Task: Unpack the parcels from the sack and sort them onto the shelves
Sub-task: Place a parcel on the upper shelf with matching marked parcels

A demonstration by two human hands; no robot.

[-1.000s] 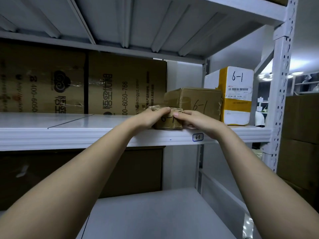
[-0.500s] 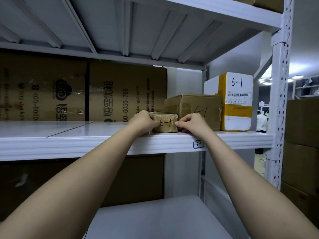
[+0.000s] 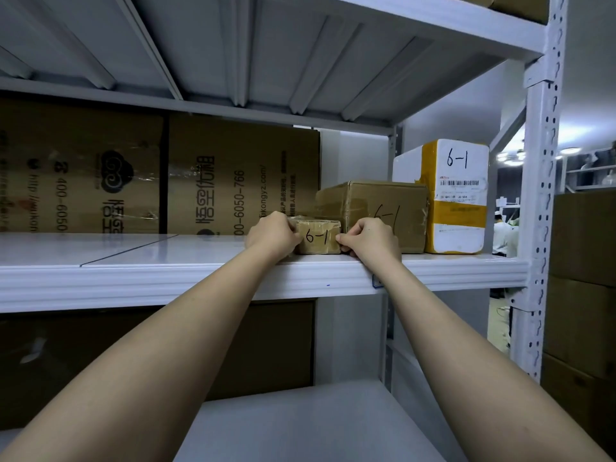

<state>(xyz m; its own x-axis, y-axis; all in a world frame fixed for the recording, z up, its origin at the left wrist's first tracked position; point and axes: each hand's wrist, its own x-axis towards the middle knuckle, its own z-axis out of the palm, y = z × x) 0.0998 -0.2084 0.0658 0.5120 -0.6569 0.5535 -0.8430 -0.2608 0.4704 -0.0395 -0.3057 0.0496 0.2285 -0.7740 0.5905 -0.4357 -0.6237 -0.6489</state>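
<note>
At far left, two large printed cartons stand against the back of the white shelf, leaving a broad bare stretch of shelf surface in front of them, open all the way to the front lip. Moving right, your left hand reaches over that lip, its fingers curled around the left side of a small brown parcel marked "6-1". The parcel sits on the shelf just behind the front edge. Your right hand grips the parcel's right side, thumb and fingertips pinching its front corner. Directly behind that hand, touching or nearly touching the small parcel, stands a medium cardboard box, also marked "6-1". Just beside it on the right stands a taller white and yellow parcel with a barcode label, close to the shelf's perforated upright post.
</note>
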